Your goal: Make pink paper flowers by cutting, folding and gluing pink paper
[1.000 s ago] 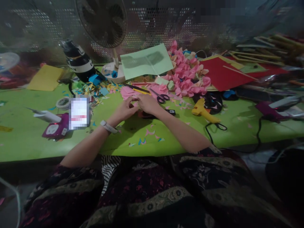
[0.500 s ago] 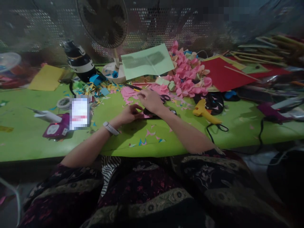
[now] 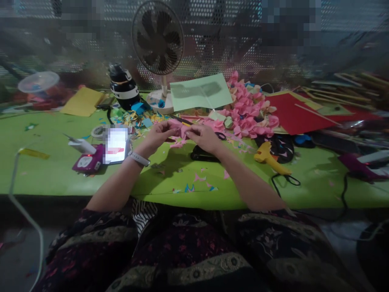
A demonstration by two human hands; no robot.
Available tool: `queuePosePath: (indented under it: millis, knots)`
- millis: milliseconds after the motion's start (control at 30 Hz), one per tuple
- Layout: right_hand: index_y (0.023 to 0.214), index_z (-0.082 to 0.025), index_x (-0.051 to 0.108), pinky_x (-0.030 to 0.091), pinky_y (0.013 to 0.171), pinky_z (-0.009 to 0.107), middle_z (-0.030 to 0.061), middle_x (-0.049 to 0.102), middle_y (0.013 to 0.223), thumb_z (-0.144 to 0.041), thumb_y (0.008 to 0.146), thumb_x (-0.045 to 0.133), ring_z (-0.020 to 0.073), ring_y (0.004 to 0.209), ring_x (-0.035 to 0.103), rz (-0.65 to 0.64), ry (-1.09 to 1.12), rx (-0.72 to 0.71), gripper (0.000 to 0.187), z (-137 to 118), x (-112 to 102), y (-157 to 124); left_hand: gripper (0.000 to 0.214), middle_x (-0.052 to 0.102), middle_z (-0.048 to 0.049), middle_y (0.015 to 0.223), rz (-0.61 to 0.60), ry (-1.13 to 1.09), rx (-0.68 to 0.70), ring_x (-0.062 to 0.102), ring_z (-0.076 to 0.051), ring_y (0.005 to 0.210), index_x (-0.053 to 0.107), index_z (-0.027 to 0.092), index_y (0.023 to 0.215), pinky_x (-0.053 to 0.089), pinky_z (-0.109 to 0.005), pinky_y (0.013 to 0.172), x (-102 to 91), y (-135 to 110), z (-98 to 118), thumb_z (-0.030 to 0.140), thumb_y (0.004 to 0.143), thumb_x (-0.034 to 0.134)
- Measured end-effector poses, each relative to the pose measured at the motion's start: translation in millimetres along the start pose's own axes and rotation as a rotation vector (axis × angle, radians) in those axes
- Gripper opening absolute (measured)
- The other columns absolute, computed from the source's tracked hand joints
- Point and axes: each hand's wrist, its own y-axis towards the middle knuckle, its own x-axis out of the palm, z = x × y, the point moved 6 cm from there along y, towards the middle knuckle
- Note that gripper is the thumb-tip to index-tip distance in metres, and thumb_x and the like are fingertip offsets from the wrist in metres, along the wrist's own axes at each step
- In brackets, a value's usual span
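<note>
A small pink paper piece [image 3: 181, 129] is pinched between my two hands above the table. My left hand [image 3: 160, 136], with a white band on its wrist, has thumb and fingers closed on its left side. From the right, my right hand [image 3: 203, 138] pinches the same paper. A yellow-and-black slim tool [image 3: 186, 123] shows just behind the fingers; I cannot tell whether the right hand touches it. Under the right wrist lies a flat black object [image 3: 202, 154]. Dark scissor handles [image 3: 221, 136] stick out behind the right hand.
A heap of pink paper flowers [image 3: 246, 109] stands behind, beside a green sheet [image 3: 202, 92]. A yellow glue gun [image 3: 270, 160] lies right. Left are a lit phone [image 3: 117, 144], a purple power socket [image 3: 88, 162], a black bottle [image 3: 124, 89] and a fan [image 3: 158, 38].
My right hand has come back off the black object toward the left hand. Both hands are now raised together around the pink paper. The camera view has shifted a little.
</note>
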Motion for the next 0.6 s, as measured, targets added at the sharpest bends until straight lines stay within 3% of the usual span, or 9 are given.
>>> queuePosePath:
  millis: [200, 600]
  knots:
    - [0.083, -0.018, 0.071, 0.053, 0.079, 0.034, 0.0046, 0.073, 0.085, -0.029, 0.086, 0.06, 0.016, 0.077, 0.064, -0.074, 0.314, 0.027, 0.015, 4.4, 7.4, -0.3, 0.032, 0.07, -0.0011, 0.077, 0.056, -0.127, -0.031, 0.064, -0.01, 0.068, 0.067, 0.017, 0.088, 0.05, -0.02, 0.06, 0.9, 1.9, -7.4, 0.04, 0.073, 0.083]
    - [0.082, -0.017, 0.072, 0.055, 0.079, 0.033, 0.0049, 0.072, 0.082, -0.027, 0.08, 0.066, 0.0151, 0.074, 0.066, -0.042, 0.371, 0.118, 0.012, 6.6, 8.1, -2.1, 0.026, 0.068, -0.0003, 0.073, 0.087, -0.16, 0.046, 0.061, -0.008, 0.065, 0.07, 0.017, 0.089, 0.049, -0.022, 0.063, 1.4, 2.6, -4.8, 0.035, 0.075, 0.082]
